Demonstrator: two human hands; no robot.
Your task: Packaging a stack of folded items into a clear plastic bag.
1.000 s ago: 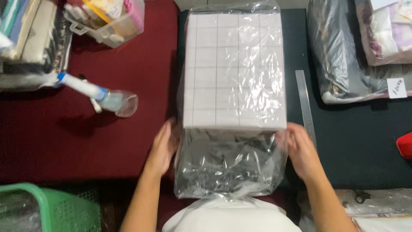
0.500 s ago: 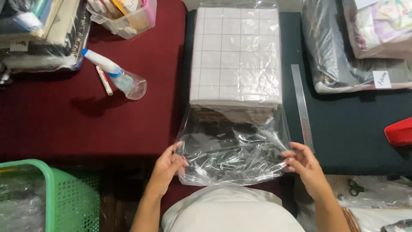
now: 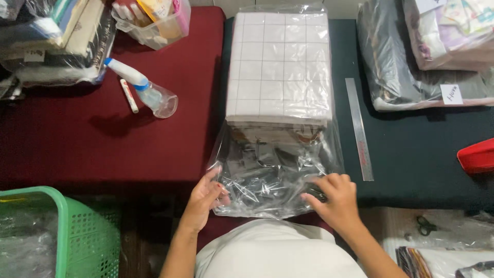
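Two bare forearms reach forward from the bottom of the head view. The left hand [image 3: 206, 198] has its fingers curled and thumb raised, pinching. The right hand [image 3: 334, 198] lies palm down, its fingers bent and pressing flat. The hands are well apart.

The clear plastic bag [image 3: 275, 177] is thin, glossy and crinkled, throwing sharp highlights. Inside it, the folded checked cloth [image 3: 279, 67] looks soft and matt. The table covers, maroon [image 3: 103, 149] and dark [image 3: 417, 149], are matt fabric. The ruler [image 3: 358, 128] is dull brushed metal. The green basket [image 3: 77, 231] is perforated moulded plastic with a smooth sheen.
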